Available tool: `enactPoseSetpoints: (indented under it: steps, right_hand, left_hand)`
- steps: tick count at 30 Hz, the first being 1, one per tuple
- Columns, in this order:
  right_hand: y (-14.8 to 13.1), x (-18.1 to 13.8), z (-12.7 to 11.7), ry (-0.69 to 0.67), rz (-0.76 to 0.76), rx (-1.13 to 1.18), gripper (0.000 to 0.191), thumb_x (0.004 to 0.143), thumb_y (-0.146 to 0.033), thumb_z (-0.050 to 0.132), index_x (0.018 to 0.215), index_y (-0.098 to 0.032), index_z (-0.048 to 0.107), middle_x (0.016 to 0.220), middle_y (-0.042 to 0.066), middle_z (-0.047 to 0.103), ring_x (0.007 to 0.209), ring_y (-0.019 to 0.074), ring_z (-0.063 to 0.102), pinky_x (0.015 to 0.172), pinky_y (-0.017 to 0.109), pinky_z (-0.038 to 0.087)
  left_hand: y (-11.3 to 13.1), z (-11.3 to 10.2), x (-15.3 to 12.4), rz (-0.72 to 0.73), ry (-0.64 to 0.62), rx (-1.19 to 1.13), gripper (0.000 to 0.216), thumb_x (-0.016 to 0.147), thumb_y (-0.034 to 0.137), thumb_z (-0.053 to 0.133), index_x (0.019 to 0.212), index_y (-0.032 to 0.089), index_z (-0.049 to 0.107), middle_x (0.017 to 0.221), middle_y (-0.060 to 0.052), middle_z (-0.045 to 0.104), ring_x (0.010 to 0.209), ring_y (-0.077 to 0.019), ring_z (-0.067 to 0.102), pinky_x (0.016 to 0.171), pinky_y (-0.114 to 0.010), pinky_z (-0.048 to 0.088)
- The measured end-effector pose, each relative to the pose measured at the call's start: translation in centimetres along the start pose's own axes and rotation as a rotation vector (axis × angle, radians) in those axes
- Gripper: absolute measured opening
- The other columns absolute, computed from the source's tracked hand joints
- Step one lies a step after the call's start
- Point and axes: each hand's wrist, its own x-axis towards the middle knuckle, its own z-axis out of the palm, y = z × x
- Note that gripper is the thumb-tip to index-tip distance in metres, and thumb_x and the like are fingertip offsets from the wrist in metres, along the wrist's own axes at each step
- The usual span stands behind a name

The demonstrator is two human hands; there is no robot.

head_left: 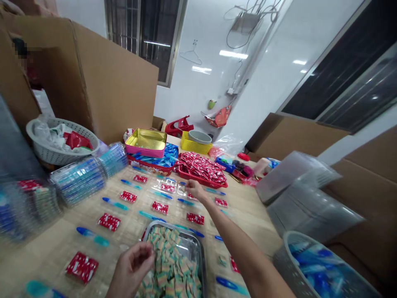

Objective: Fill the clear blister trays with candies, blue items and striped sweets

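Observation:
My left hand (134, 267) hovers at the left edge of a metal tray (202, 265). Its fingers are curled in toward the thumb, and whatever they hold is hidden. Heaped in the tray are small striped pieces (173, 265) in pale green and tan. My right hand (194, 189) reaches far forward over the clear plastic blister trays (155, 186). Its fingertips are pinched together low over one compartment; any piece between them is too small to make out. Red patterned packets (160, 207) and blue-and-teal pens (163, 194) lie in rows around it.
Beyond my right hand, a red basket (226, 185) overflows with red packets. A gold-lined tin (147, 139) rests over blue pens. Stacked clear trays (77, 180) stand left; a grey basket of blue items (288, 248) stands right. Cardboard (118, 91) rises behind.

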Motion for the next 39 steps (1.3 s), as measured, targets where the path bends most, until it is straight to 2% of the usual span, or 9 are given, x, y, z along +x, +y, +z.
enactPoseSetpoints:
  steps: [4, 8, 10, 13, 16, 21, 25, 31, 39]
  right_hand:
    - [1.7, 2.4, 0.8, -0.108, 0.003, -0.187, 0.021, 0.089, -0.033, 0.057, 0.088, -0.012, 0.060, 0.080, -0.001, 0.060, 0.064, 0.0104, 0.057, 0.058, 0.025, 0.049]
    - [1.9, 2.7, 1.3, -0.152, -0.023, -0.363, 0.022, 0.089, -0.034, 0.057, 0.089, -0.012, 0.060, 0.083, 0.000, 0.061, 0.068, 0.0121, 0.058, 0.062, 0.027, 0.050]
    - [1.7, 2.4, 1.3, -0.147, -0.051, -0.444, 0.020, 0.088, -0.032, 0.058, 0.086, -0.013, 0.061, 0.080, 0.000, 0.061, 0.069, 0.0126, 0.057, 0.065, 0.028, 0.048]
    - [1.4, 1.7, 1.4, -0.120, -0.094, -0.553, 0.008, 0.084, -0.019, 0.057, 0.083, -0.013, 0.063, 0.078, 0.002, 0.062, 0.073, 0.0149, 0.057, 0.067, 0.027, 0.042]
    - [1.3, 1.2, 1.8, -0.086, -0.107, -0.651, 0.014, 0.079, -0.010, 0.052, 0.082, -0.015, 0.065, 0.076, 0.005, 0.066, 0.074, 0.0180, 0.058, 0.066, 0.027, 0.036]
    - [1.5, 0.8, 2.5, -0.072, -0.126, -0.777, 0.014, 0.076, -0.012, 0.055, 0.078, -0.017, 0.067, 0.086, 0.009, 0.068, 0.082, 0.0207, 0.060, 0.074, 0.028, 0.035]
    - [1.3, 0.6, 2.7, -0.065, -0.151, -0.833, 0.014, 0.078, -0.015, 0.055, 0.080, -0.018, 0.068, 0.103, 0.010, 0.066, 0.089, 0.0207, 0.059, 0.079, 0.028, 0.035]
    - [0.7, 0.6, 2.3, -0.079, -0.125, -0.858, 0.018, 0.079, -0.016, 0.052, 0.078, -0.017, 0.070, 0.083, 0.010, 0.071, 0.078, 0.0190, 0.062, 0.066, 0.024, 0.037]
    - [1.5, 0.6, 2.7, -0.058, -0.077, -0.737, 0.022, 0.079, -0.018, 0.051, 0.092, -0.015, 0.069, 0.086, 0.010, 0.070, 0.078, 0.0212, 0.061, 0.066, 0.025, 0.037]
  left_hand:
    - [0.7, -0.8, -0.5, -0.009, 0.087, 0.051, 0.042, 0.055, 0.049, 0.078, 0.077, 0.015, 0.069, 0.075, -0.005, 0.069, 0.073, -0.0201, 0.064, 0.068, -0.026, 0.052]
    - [1.4, -1.3, -0.5, -0.032, 0.064, 0.110, 0.042, 0.052, 0.048, 0.080, 0.074, 0.015, 0.068, 0.075, -0.005, 0.069, 0.076, -0.0221, 0.065, 0.070, -0.028, 0.053]
    - [1.3, -1.4, -0.3, -0.038, 0.063, 0.122, 0.042, 0.051, 0.048, 0.080, 0.074, 0.015, 0.068, 0.074, -0.005, 0.069, 0.075, -0.0222, 0.065, 0.070, -0.028, 0.053]
    - [0.9, -1.6, -0.2, -0.044, 0.054, 0.128, 0.040, 0.051, 0.046, 0.080, 0.072, 0.015, 0.069, 0.072, -0.005, 0.069, 0.073, -0.0222, 0.065, 0.068, -0.028, 0.054]
    - [0.7, -1.6, -0.3, -0.039, 0.060, 0.121, 0.038, 0.052, 0.046, 0.080, 0.072, 0.015, 0.069, 0.071, -0.005, 0.069, 0.071, -0.0221, 0.065, 0.066, -0.029, 0.054]
    - [1.1, -1.7, -0.7, -0.052, 0.052, 0.141, 0.036, 0.055, 0.044, 0.079, 0.074, 0.015, 0.070, 0.074, -0.005, 0.070, 0.075, -0.0215, 0.066, 0.068, -0.027, 0.054]
    - [1.2, -1.9, -1.0, -0.052, 0.056, 0.148, 0.035, 0.054, 0.044, 0.079, 0.072, 0.015, 0.069, 0.071, -0.003, 0.070, 0.072, -0.0206, 0.065, 0.066, -0.026, 0.053]
    - [1.0, -2.0, -1.2, -0.058, 0.049, 0.167, 0.035, 0.058, 0.045, 0.076, 0.074, 0.015, 0.069, 0.071, -0.003, 0.069, 0.070, -0.0199, 0.064, 0.063, -0.025, 0.052]
    - [1.9, -1.8, -2.4, -0.086, 0.058, 0.195, 0.028, 0.067, 0.039, 0.068, 0.080, 0.015, 0.065, 0.074, -0.001, 0.065, 0.068, -0.0149, 0.060, 0.062, -0.022, 0.046]
